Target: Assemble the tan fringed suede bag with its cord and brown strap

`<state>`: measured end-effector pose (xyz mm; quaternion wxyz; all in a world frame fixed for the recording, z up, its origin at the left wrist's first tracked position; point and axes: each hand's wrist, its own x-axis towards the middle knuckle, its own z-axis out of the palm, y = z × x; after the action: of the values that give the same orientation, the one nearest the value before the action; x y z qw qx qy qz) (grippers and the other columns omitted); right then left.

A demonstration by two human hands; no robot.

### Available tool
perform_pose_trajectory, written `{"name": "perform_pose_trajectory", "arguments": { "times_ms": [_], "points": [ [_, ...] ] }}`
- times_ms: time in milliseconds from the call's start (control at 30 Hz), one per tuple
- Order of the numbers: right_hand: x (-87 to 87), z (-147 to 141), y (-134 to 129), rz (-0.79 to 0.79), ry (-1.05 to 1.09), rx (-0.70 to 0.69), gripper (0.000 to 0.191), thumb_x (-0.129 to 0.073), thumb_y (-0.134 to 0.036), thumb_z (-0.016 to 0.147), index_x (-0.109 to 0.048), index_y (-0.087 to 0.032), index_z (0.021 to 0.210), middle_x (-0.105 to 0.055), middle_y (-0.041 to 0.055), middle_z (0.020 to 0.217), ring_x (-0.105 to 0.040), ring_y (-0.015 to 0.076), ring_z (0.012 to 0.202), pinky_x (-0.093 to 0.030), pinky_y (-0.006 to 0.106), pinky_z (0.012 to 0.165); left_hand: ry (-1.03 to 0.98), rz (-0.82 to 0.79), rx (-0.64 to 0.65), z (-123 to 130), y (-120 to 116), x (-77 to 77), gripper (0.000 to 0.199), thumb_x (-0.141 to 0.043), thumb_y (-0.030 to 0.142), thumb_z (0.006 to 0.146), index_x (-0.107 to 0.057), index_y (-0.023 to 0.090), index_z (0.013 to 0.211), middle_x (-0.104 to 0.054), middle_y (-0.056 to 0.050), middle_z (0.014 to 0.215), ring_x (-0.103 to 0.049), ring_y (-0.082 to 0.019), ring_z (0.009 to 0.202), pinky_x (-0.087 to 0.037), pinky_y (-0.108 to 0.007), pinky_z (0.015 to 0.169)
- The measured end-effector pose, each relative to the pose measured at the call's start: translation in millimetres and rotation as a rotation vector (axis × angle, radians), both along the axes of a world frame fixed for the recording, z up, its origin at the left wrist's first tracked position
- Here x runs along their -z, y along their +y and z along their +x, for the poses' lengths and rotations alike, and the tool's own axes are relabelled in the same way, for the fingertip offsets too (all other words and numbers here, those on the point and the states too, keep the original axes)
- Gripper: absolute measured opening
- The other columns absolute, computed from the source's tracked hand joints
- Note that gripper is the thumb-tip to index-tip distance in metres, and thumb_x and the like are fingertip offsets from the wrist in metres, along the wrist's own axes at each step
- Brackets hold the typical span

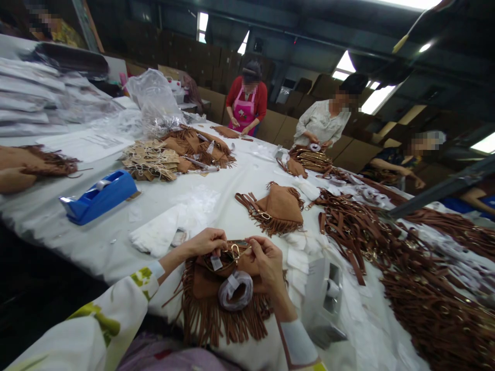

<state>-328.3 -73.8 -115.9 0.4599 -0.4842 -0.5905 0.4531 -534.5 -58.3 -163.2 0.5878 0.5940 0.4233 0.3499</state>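
My feed: left hand [212, 242] and right hand [268, 258], fingers pinched closed at mouth of one fringed bag [207, 283]. One wrapped coil [248, 289] on it. Two dispensers: one blue dispenser [102, 197], one grey dispenser [317, 291].

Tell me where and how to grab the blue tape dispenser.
Best grip is probably the thick right-hand end of the blue tape dispenser, pinched across its two long sides. Come down from above and the right: it sits on its base, long and narrow, and that end keeps fingers off the roll and the shiny left tip, which looks like the cutter.
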Motion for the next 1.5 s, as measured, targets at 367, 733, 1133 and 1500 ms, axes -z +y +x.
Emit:
{"name": "perform_pose_trajectory", "arguments": {
  "times_ms": [367, 733, 1133, 1500],
  "points": [
    [71.6, -30.0, 11.9, -0.288, 0.329, 0.03, 0.035, -0.075, -0.042, 0.063, -0.065, -0.015, 0.083, -0.071, 0.0039, 0.072, -0.067, 0.0179, 0.067, -0.056, 0.027, 0.064, -0.374, -0.21, -0.306, 13.2, 5.7, 27.4, 0.036, -0.073, 0.043, 0.068, -0.058, 0.013, 0.083, -0.065, -0.002, 0.072, -0.061, -0.009, 0.062, -0.05, -0.022, 0.063],
    [95.8, -24.5, 15.9, -0.275, 0.276, 0.054, 0.03, -0.077, -0.037, 0.062, -0.065, -0.014, 0.076, -0.068, 0.002, 0.066, -0.062, 0.0142, 0.059, -0.053, 0.025, 0.061, 0.023, -0.046, -0.225, 16.2, -0.5, 49.9, 0.027, -0.057, 0.041, 0.077, -0.06, 0.014, 0.072, -0.054, 0.004, 0.057, -0.046, -0.008, 0.051, -0.034, -0.019, 0.049],
    [92.8, -31.3, 8.3, -0.065, -0.028, 0.016, 0.03, -0.075, -0.043, 0.064, -0.074, -0.015, 0.075, -0.07, 0.0047, 0.067, -0.061, 0.0177, 0.06, -0.049, 0.027, 0.058, 0.069, -0.047, -0.154, 18.4, -5.4, 50.6, 0.026, -0.055, 0.039, 0.075, -0.057, 0.014, 0.066, -0.053, 0.004, 0.057, -0.044, -0.009, 0.053, -0.032, -0.021, 0.052],
    [100.4, -28.8, 7.1, 0.044, -0.091, -0.011, 0.024, -0.07, -0.04, 0.071, -0.073, -0.017, 0.07, -0.068, 0.0032, 0.062, -0.06, 0.0182, 0.057, -0.046, 0.025, 0.055, -0.037, -0.212, -0.113, 25.1, -7.2, 56.9, 0.04, -0.055, 0.054, 0.07, -0.051, 0.015, 0.065, -0.051, 0.003, 0.051, -0.042, -0.007, 0.041, -0.03, -0.02, 0.042]
  ]
}}
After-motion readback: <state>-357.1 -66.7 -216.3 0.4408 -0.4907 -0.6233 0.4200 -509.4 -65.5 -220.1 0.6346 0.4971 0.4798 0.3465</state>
